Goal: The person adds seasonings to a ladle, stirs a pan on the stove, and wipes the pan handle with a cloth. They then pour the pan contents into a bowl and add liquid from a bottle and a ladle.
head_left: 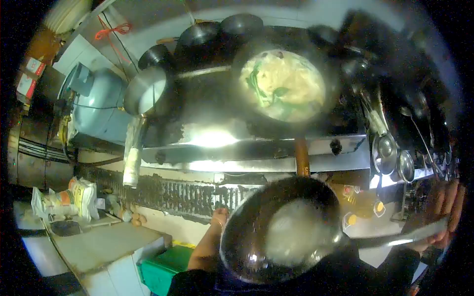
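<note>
A dark round frying pan point(247, 232) with a wet, shiny inside and a pale, blurry bottom is tilted close to my body. Its metal handle runs right into my right hand point(442, 217), whose fingers close around it in shadow. My left hand point(220, 215) is at the pan's left rim with curled fingers; what they hold, if anything, is hidden. Beyond them, a second pan point(302, 163) with a brown handle stands on the stove point(212, 140), holding pale yellow soup point(296, 81) with green leaves. Steam blurs it.
A small pot point(131, 98) with white liquid and a wrapped handle sits at the stove's left, near a blue gas cylinder point(101, 106). Ladles point(385, 148) hang at right, above oil bottles point(363, 204). A counter point(98, 249) at left bears eggs and packets beside a green bin point(165, 266).
</note>
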Available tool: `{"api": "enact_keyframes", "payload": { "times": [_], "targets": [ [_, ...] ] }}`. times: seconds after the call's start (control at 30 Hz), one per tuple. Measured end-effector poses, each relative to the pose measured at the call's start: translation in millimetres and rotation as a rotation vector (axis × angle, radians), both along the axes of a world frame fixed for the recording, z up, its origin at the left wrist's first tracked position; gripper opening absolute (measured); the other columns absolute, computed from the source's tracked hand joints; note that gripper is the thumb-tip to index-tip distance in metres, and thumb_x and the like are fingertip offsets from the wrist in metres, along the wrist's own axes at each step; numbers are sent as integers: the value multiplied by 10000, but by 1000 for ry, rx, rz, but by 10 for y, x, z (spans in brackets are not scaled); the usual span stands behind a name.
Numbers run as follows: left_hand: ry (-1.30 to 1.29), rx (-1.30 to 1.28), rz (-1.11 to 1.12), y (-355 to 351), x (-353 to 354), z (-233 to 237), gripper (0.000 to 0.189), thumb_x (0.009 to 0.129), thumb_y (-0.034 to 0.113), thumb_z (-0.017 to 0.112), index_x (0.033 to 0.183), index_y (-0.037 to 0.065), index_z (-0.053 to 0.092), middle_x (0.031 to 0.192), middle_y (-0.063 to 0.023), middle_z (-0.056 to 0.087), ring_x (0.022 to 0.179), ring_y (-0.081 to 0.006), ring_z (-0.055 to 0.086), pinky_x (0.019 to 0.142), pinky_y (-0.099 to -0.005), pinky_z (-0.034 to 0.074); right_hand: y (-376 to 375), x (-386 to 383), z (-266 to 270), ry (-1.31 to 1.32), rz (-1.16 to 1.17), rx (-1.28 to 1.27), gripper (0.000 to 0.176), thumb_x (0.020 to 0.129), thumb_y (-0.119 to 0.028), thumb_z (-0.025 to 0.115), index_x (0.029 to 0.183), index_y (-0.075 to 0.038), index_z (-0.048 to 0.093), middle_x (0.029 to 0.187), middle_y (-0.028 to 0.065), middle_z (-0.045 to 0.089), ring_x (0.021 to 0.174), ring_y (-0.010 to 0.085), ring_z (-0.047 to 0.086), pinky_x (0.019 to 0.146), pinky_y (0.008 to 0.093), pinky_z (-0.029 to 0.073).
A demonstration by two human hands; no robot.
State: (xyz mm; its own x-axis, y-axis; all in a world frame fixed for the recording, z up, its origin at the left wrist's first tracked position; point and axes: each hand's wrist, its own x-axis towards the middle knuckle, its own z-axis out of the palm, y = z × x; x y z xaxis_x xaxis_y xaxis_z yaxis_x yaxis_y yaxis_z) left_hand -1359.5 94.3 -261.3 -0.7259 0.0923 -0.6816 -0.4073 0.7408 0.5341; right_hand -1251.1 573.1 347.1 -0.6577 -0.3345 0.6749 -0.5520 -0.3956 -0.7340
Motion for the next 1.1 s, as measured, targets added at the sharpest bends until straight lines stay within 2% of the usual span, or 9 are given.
{"api": "enact_keyframes", "payload": {
  "times": [0.1,0.23,0.3,0.37,0.57,0.67,0.73,0.93,1.1],
  "targets": [
    [113,56,-230,-179,44,-527,355,892,333,474,995,9,576,999,-153,619,927,-261,573,839,-344,436,-298,-122,-69,105,-24,-232,38,868,-68,500,850,-63,533,774,86,538,665,184,535,582,269,501],
    [-420,474,235,-429,-106,-755,297,879,282,507,931,-1,577,861,-125,639,807,-209,591,757,-326,464,-494,-186,135,-73,-154,-169,60,870,-79,517,827,-50,546,774,91,548,680,182,561,568,268,529],
    [-177,267,163,-142,9,-295,272,874,261,521,917,-2,581,838,-111,641,792,-180,589,740,-310,467,-519,63,440,-358,-298,4,65,873,-92,519,830,-51,548,774,93,550,693,187,568,576,265,538],
    [-388,557,353,-158,-76,-207,233,877,215,520,912,-7,582,867,-95,640,805,-151,583,717,-277,465,-526,110,521,-512,-365,93,72,876,-101,518,832,-52,549,774,95,552,699,190,570,577,259,540],
    [-286,368,316,-175,-26,-361,248,892,192,482,988,-22,561,896,-95,634,829,-156,588,721,-269,466,-594,97,464,-491,-389,25,90,879,-118,515,836,-50,555,767,99,552,694,190,561,568,242,532],
    [-336,447,303,-123,-35,-64,273,891,199,481,1023,-27,557,902,-106,634,844,-164,593,735,-281,469,-634,100,444,-487,-414,-31,96,878,-122,516,835,-47,556,758,100,551,691,189,557,567,243,531],
    [-207,335,188,-86,1,-34,280,889,201,483,1028,-31,557,906,-111,633,844,-168,597,737,-286,472,-595,104,459,-482,-387,1,99,879,-124,514,835,-46,556,759,101,550,690,187,555,565,243,530],
    [-222,190,122,46,-64,322,287,900,223,498,1029,-30,541,917,-102,631,792,-182,608,723,-283,488,-576,183,524,-512,-415,84,98,878,-123,515,834,-53,565,774,99,559,676,188,558,561,258,530],
    [-275,344,245,-25,-48,82,320,909,274,500,1028,-20,541,868,-88,634,764,-178,604,695,-282,488,-546,203,588,-517,-425,174,81,872,-121,523,835,-67,571,778,84,554,704,187,563,577,272,534]
  ]
}}
